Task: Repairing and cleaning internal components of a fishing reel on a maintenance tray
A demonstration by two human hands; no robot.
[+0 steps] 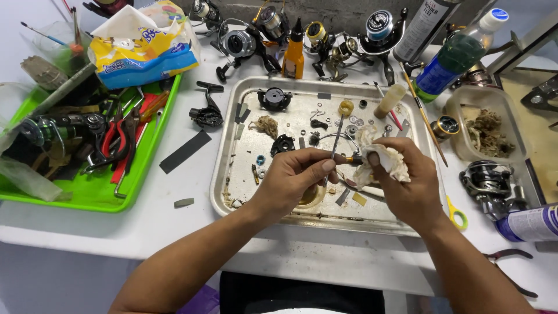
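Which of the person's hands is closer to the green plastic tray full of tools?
Left. The left hand is over the metal tray, next to the green plastic tray; the right hand, holding a white rag, is farther off.

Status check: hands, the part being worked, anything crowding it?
Left hand pinches thin metal shaft. Right hand holds white rag at its end. Loose small parts lie on metal tray beneath.

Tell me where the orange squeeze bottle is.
In the head view, the orange squeeze bottle stands upright just beyond the metal tray's far edge, left of centre, among the fishing reels.
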